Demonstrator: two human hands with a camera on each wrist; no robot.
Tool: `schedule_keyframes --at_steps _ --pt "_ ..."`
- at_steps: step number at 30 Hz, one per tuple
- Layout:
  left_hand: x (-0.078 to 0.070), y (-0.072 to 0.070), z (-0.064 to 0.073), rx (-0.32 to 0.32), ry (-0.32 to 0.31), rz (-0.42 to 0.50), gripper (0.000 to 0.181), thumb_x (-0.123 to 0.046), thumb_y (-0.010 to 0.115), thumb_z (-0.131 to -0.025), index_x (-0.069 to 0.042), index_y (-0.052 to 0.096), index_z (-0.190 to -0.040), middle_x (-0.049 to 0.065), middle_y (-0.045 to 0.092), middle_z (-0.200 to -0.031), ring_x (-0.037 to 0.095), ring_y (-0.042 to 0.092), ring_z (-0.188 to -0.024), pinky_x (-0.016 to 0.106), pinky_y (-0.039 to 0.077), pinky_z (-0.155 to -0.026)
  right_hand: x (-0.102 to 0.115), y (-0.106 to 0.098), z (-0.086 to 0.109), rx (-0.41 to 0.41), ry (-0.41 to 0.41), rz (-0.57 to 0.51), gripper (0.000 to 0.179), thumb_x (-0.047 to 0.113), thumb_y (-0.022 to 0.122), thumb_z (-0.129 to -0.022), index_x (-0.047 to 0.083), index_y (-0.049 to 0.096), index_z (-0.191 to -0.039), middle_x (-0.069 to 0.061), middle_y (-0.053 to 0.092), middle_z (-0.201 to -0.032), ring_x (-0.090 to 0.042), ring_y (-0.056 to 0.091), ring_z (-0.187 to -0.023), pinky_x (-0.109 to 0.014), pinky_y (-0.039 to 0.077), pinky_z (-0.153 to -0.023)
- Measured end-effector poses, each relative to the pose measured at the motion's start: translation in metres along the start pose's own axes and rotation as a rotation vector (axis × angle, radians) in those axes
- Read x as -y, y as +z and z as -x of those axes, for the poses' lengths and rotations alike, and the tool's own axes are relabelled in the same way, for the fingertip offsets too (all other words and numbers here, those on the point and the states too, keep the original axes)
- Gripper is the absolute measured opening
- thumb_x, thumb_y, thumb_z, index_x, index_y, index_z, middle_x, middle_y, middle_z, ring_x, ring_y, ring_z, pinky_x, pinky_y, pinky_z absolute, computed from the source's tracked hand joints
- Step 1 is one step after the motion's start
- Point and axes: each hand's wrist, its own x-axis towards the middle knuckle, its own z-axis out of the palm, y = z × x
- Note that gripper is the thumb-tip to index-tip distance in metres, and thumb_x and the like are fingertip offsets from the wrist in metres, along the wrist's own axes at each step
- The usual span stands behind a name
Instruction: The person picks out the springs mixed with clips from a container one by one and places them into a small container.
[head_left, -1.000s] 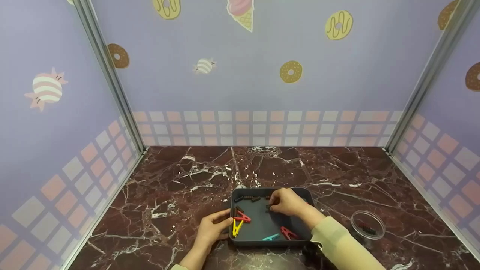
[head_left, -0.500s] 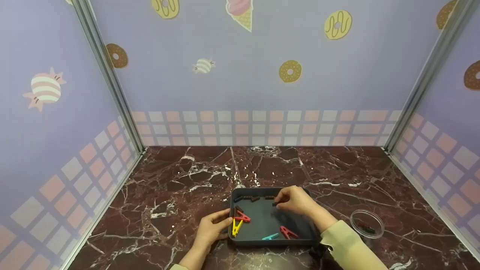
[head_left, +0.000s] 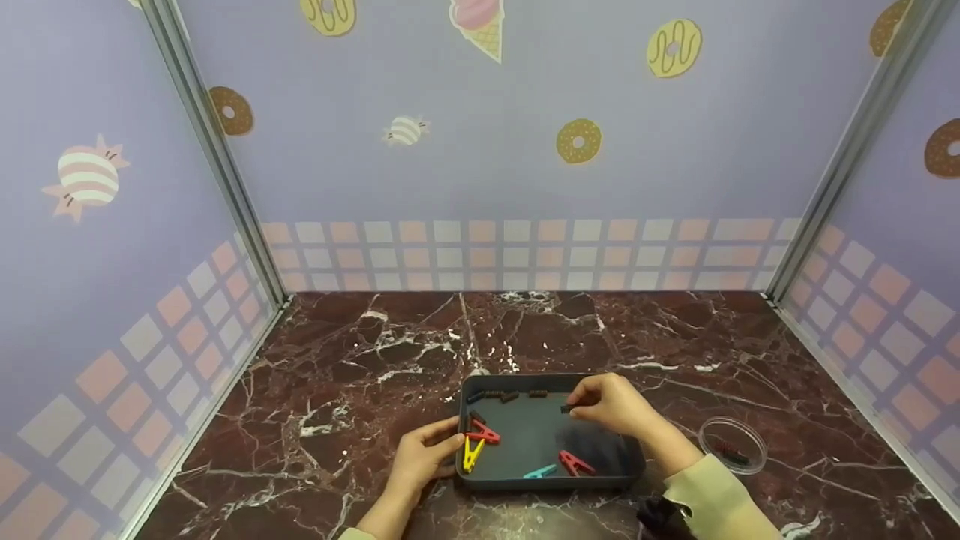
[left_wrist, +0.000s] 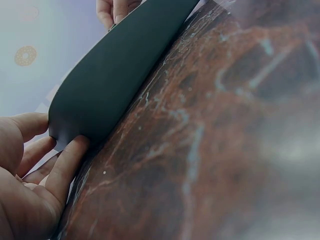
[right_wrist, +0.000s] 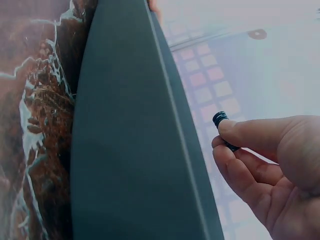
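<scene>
A shallow dark grey tray (head_left: 525,442) lies on the marble-patterned table. My left hand (head_left: 421,454) holds its left end, thumb and fingers around the corner. Over the tray's back right part, my right hand (head_left: 615,405) pinches a small dark ribbed cylinder (right_wrist: 220,117), spring-like, between thumb and fingertips. Several similar dark and brown cylinders (head_left: 510,397) lie along the tray's back wall and left side. Inside at the left are a red clip (head_left: 485,432) and a yellow clip (head_left: 472,454); near the front wall are a light blue clip (head_left: 540,472) and another red clip (head_left: 575,463).
A round clear plastic container (head_left: 763,451) with small dark red and black pieces stands right of the tray, beside the right forearm. Patterned panels (head_left: 525,187) wall in the table at the back and both sides.
My right hand has moved rightward over the tray with the small cylinder pinched in its fingers. The left hand stays at the tray's left end, and the clips have not moved.
</scene>
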Motion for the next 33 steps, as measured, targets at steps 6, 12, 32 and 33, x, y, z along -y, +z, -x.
schedule_keyframes --at_steps 6,12,32,33 --pt "0.000 0.001 -0.001 0.006 -0.007 0.013 0.048 -0.014 0.072 -0.096 0.005 0.061 -0.139 0.029 0.068 -0.130 0.026 0.076 -0.098 0.036 0.066 -0.068 0.000 -0.014 0.013 -0.029 0.010 -0.023 0.007 0.006 0.079 -0.088 0.004 0.078 -0.094 -0.011 0.077 -0.085 -0.008 0.062 -0.060 -0.021 0.049 -0.048" --pt "0.001 0.000 -0.003 0.005 -0.023 -0.002 0.048 -0.013 0.071 -0.097 0.005 0.060 -0.140 0.029 0.067 -0.131 0.026 0.076 -0.099 0.036 0.066 -0.070 -0.002 -0.030 0.029 -0.039 0.038 -0.054 0.011 0.008 0.078 -0.089 0.002 0.077 -0.098 -0.012 0.078 -0.086 -0.016 0.068 -0.062 -0.022 0.052 -0.053" --pt "0.002 -0.001 -0.003 0.006 -0.017 0.012 0.049 -0.014 0.072 -0.096 0.005 0.060 -0.140 0.029 0.067 -0.131 0.028 0.076 -0.102 0.036 0.066 -0.068 -0.018 -0.090 0.092 -0.131 0.206 -0.006 0.025 0.020 0.078 -0.091 0.001 0.075 -0.107 -0.010 0.076 -0.097 -0.008 0.069 -0.075 -0.024 0.058 -0.063" --pt "0.002 -0.001 -0.003 0.007 -0.017 0.011 0.049 -0.014 0.072 -0.096 0.005 0.060 -0.140 0.029 0.067 -0.132 0.028 0.076 -0.103 0.036 0.066 -0.068 -0.020 -0.094 0.095 -0.130 0.212 0.000 0.025 0.021 0.078 -0.092 0.001 0.075 -0.108 -0.010 0.076 -0.098 -0.009 0.070 -0.077 -0.024 0.059 -0.065"
